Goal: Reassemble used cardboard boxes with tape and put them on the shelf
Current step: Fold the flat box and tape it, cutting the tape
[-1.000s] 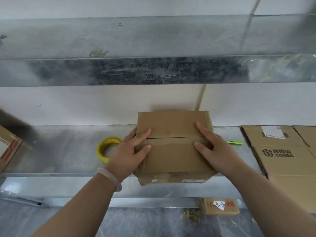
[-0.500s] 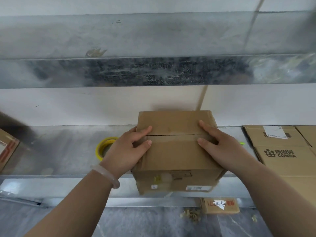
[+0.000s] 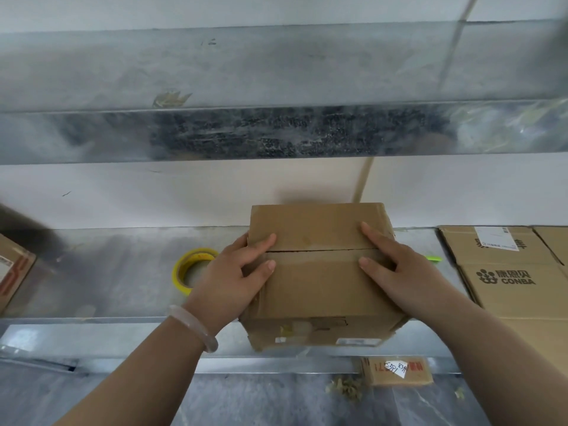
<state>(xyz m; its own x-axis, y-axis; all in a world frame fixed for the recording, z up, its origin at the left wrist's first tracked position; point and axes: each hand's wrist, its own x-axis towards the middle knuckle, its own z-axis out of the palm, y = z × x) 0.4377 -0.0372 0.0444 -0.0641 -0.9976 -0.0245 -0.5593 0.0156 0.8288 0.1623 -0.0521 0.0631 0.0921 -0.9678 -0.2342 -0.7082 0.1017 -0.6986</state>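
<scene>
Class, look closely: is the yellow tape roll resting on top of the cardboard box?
No, the yellow tape roll lies on the shelf beside the box, behind the left hand.

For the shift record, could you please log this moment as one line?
left hand: pressing cardboard box top | right hand: pressing same top | flaps: closed | yellow tape roll: on shelf
</scene>
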